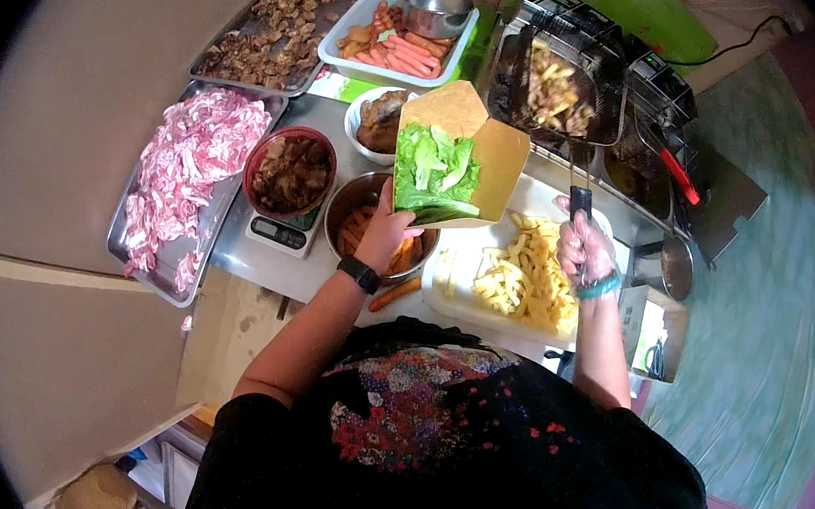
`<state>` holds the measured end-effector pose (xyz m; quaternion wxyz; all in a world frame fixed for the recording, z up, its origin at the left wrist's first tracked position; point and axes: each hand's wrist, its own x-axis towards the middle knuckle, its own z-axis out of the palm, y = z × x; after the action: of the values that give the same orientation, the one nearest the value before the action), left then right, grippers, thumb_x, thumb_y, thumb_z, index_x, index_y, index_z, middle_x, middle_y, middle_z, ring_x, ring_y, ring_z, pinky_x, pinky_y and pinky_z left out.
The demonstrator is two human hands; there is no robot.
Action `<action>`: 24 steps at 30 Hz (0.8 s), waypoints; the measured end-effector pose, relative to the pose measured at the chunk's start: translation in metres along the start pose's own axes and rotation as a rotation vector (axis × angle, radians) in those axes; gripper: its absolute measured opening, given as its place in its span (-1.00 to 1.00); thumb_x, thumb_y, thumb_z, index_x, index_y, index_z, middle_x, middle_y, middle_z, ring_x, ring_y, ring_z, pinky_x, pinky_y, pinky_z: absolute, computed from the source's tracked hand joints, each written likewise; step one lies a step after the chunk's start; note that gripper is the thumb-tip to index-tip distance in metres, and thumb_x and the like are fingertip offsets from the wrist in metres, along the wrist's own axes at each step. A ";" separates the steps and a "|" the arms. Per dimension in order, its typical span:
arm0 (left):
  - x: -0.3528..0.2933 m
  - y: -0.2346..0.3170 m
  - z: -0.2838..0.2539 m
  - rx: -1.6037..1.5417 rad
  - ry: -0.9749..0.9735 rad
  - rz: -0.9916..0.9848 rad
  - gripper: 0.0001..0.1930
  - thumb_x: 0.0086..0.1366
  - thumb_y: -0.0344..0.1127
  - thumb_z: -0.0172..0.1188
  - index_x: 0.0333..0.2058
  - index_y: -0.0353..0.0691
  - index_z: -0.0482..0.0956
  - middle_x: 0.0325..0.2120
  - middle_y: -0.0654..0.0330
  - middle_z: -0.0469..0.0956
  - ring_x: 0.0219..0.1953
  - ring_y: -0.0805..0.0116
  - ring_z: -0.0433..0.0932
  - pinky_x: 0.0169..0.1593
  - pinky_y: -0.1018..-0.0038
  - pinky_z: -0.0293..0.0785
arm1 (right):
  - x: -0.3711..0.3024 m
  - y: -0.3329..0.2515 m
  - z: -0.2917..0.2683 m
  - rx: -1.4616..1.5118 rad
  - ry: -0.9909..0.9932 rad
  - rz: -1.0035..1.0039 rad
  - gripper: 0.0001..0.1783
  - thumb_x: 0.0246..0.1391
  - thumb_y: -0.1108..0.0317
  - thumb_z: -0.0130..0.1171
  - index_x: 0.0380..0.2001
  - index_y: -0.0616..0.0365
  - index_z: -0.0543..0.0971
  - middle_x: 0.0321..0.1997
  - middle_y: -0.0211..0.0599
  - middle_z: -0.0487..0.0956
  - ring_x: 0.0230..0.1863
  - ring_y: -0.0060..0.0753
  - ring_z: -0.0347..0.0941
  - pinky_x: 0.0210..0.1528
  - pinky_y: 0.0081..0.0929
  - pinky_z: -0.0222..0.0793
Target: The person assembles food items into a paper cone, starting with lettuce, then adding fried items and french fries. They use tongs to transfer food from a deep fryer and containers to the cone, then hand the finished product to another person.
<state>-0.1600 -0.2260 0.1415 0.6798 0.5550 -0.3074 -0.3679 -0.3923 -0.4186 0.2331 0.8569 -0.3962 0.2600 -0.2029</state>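
Black floral-print shirt (414, 408) nearest, open brown cardboard box (505, 163) beyond it

With that box as the landmark, the shirt lies below it, along the lower edge of the view. The bare left hand (388, 231), wearing a black watch (360, 274), is clamped on the box's lower left edge. The right hand (586, 254), in a clear plastic glove, is below and right of the box, closed around the black handle (580, 201) of a metal wire frying basket (602, 75), which is above and right of the box and holds pale and browned pieces (554, 90).

Judging by how things lie, the lining is done: leafy green lettuce (435, 167) covers much of the box's inside. The rest seems undone: no other food shows in the box, the basket's pieces are outside it, and its flaps stand open. Pale yellow cut fries (529, 276) lie below the box in a white plastic tray (451, 308).

Anything beneath the lettuce is hidden, as are most left fingers. The basket's food is too blurred to identify, and whether the basket rests on something is unclear. A round steel bowl (346, 198), left of the box, is partly covered by the left hand.
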 end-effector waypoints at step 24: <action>0.002 0.022 0.024 -0.353 0.138 -0.231 -0.47 0.30 0.02 -0.30 0.14 -0.14 -0.03 0.08 0.15 0.10 0.09 0.27 0.17 -0.06 0.23 0.37 | -0.013 0.102 -0.017 -1.264 0.312 -0.769 -0.65 -0.08 0.46 0.00 -0.14 0.29 0.35 -0.46 -0.15 0.46 -0.45 -0.29 0.40 -0.35 -0.46 0.31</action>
<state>-0.1750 -0.2379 0.1676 0.7391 0.4830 -0.1254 -0.4523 -0.3988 -0.3597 0.1474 0.2888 -0.8416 0.2888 -0.3535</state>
